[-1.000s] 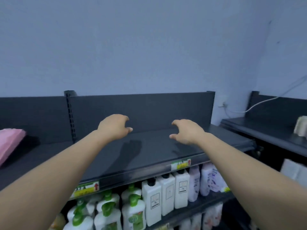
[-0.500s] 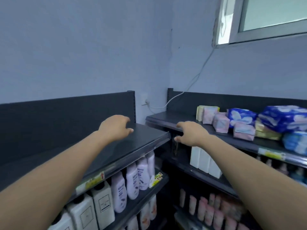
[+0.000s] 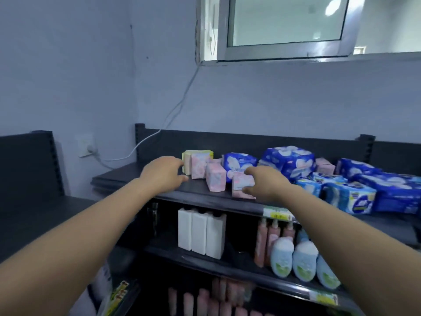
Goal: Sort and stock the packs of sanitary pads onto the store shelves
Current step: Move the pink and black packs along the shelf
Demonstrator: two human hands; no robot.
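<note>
Shelf (image 3: 127, 176) now centred, right hand (image 3: 266, 184) arrived at pink pack (image 3: 241, 187).

Dim, bluish light — window (image 3: 287, 19) glare; soft, wide-angle bowed edges.

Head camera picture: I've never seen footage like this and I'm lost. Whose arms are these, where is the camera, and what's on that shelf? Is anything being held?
There is no machine here. A person wears a wide-angle camera on the head, looking forward and down, so the two arms are their own. The left hand reaches toward a yellow-green pack at the left end of the row on the dark top shelf and holds nothing visible. The right hand curls around the side of a small pink pack at the shelf's front edge; whether it already grips, I cannot tell. More pink packs stand beside it, and blue packs lie piled to the right. Bottles fill the shelves below.
</note>
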